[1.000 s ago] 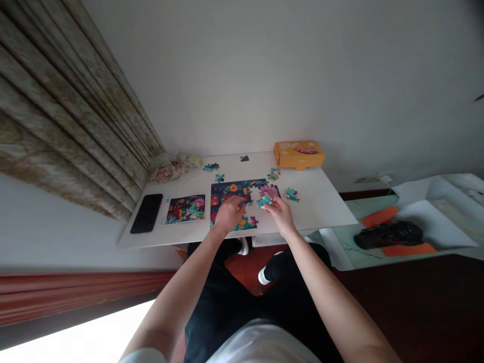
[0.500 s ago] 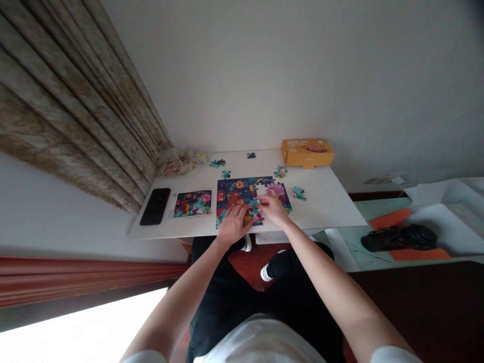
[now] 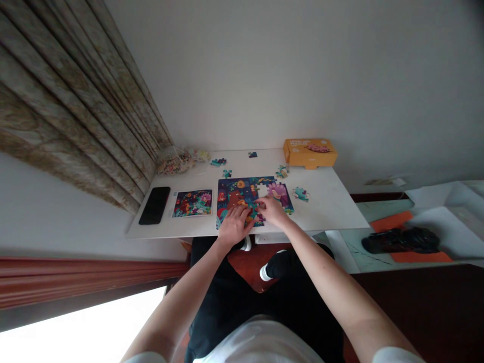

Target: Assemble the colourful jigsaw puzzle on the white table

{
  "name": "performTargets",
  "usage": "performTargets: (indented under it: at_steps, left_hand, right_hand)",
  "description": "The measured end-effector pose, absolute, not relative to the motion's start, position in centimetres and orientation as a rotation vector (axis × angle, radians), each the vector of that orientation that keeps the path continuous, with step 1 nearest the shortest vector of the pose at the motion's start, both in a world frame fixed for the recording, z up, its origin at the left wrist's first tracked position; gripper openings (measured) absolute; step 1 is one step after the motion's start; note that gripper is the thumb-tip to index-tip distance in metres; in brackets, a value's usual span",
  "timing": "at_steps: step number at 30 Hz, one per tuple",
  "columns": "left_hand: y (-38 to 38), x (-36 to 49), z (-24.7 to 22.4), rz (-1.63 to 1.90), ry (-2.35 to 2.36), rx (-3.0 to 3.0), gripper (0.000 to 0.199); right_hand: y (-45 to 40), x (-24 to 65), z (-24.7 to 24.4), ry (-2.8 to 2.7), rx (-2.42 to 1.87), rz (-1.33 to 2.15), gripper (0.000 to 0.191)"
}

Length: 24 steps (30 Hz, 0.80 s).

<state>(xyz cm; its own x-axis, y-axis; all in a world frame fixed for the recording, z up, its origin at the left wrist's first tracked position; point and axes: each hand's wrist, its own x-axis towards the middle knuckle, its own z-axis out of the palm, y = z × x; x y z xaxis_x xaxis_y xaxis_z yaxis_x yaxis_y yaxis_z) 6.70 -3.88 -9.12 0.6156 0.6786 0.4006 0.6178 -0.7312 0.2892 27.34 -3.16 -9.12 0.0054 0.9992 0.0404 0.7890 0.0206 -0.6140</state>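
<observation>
Two hands rest on a partly built jigsaw puzzle (image 3: 242,196). The left hand (image 3: 235,225) lies flat and open across its lower edge, holding nothing visible. The right hand (image 3: 273,210) is curled, fingertips pressing near the puzzle's white gap; any piece in them is too small to tell. The puzzle sits on a white tabletop (image 3: 328,204), with loose pieces (image 3: 301,193) just right of it, a picture card (image 3: 192,203) and black phone (image 3: 154,205) leftward, and an orange box (image 3: 310,153) at the far edge.
</observation>
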Motion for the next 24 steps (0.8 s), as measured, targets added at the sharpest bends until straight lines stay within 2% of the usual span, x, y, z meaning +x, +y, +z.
performTargets:
  at_steps: [7, 14, 24]
  left_hand:
    - [-3.9, 6.6, -9.3, 0.711, 1.067, 2.722, 0.033]
    - [-3.9, 6.6, -9.7, 0.684, 1.108, 2.717, 0.031]
    - [-3.8, 6.8, -8.7, 0.636, 1.029, 2.765, 0.032]
  right_hand:
    - [-5.7, 26.7, -9.0, -2.042, -1.562, 0.273, 0.03]
    - [-7.1, 26.9, -10.4, -2.18, -1.479, 0.293, 0.04]
    - [-8.3, 28.0, -10.0, -1.993, -1.504, 0.218, 0.033]
